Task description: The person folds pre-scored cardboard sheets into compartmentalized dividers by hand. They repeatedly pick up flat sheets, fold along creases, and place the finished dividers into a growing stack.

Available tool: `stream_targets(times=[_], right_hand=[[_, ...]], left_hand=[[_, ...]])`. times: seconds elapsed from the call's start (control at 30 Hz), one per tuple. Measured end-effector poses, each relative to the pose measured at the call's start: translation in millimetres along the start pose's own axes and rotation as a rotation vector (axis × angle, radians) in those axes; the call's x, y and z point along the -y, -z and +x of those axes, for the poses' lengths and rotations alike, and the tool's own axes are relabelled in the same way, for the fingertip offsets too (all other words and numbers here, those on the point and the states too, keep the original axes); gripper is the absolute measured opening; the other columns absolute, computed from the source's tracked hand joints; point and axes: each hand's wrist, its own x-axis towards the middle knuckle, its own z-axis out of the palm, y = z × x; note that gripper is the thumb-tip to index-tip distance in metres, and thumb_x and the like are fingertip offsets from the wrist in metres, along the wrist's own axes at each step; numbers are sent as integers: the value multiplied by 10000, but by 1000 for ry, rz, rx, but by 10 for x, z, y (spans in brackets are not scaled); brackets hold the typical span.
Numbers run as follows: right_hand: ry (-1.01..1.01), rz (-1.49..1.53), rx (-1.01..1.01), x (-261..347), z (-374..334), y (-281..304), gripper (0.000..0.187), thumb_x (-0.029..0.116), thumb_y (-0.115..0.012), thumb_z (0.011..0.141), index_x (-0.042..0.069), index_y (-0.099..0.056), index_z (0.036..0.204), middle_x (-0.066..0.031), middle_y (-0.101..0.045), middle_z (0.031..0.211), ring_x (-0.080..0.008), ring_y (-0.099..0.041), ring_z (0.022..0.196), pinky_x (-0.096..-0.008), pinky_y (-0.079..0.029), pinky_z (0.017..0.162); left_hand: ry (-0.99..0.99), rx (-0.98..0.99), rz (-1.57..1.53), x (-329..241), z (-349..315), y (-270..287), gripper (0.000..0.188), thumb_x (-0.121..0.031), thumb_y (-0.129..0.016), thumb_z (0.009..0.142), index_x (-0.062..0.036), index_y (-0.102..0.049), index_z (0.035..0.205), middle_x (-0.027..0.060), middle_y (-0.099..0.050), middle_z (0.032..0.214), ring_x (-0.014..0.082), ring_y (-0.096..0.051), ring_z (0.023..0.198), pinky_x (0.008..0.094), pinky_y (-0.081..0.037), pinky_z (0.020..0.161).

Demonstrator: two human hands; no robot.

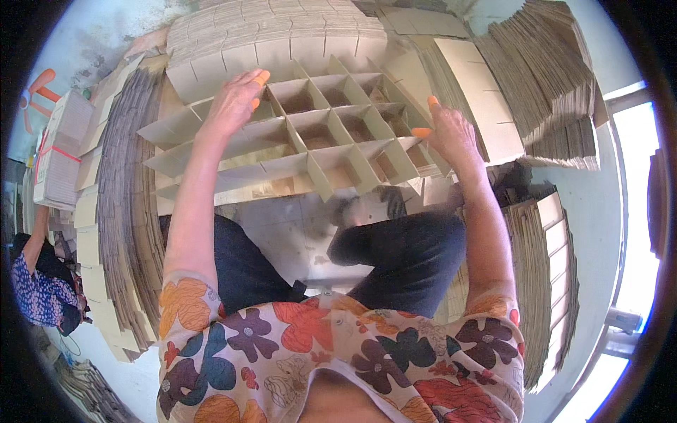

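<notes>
A cardboard divider grid (330,134) of interlocking slotted strips is spread out in front of me above my knees. Its cells stand opened on the right side, while the long strips reach out uncrossed toward the left. My left hand (236,102) is closed on the grid's far left part, with orange covers on its fingertips. At the right end, my right hand (451,130) grips the grid's edge between thumb and finger, which also wear orange covers. The remaining fingers of both hands are partly hidden.
Slotted cardboard strips (275,39) are stacked behind the grid. More stacks stand at left (134,190), right (479,99), far right (543,77) and lower right (543,282). At the far left are another person's patterned sleeve (42,292), a white box (63,151) and an orange fan (39,95).
</notes>
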Motion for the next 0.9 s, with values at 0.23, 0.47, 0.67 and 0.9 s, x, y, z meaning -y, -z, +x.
stream_targets(times=[0.23,0.47,0.67,0.9], right_hand=[[223,82,-540,-329,-206,211,276,-49,-501,765,17,-555,1027,-182,-608,742,-318,-639,669,-423,-506,575],[278,655,-623,746,-267,738,425,89,-698,799,100,-608,1214,-142,-690,906,-78,-577,626,-263,-485,565],[355,857,-391,1699,-251,494,383,38,-670,785,-20,-589,1155,-249,-568,706,-298,-581,550,-357,-461,526],[460,837,-310,2006,-153,412,239,-36,-579,779,-83,-587,1013,-271,-554,687,-417,-577,632,-401,-466,569]], left_hand=[[405,-335,-302,-654,-537,593,380,-65,-712,762,-45,-635,1134,127,-627,1165,272,-596,1075,335,-451,930],[362,-93,-163,-656,-1172,657,390,-207,-780,687,-36,-679,1023,143,-677,982,310,-619,904,394,-461,858],[303,-35,-209,-537,-1361,424,263,-148,-743,711,-39,-691,945,145,-664,837,337,-600,825,402,-463,798],[236,-139,-212,-551,-1367,321,154,-102,-710,715,-50,-689,858,118,-601,685,297,-550,671,404,-441,654]])
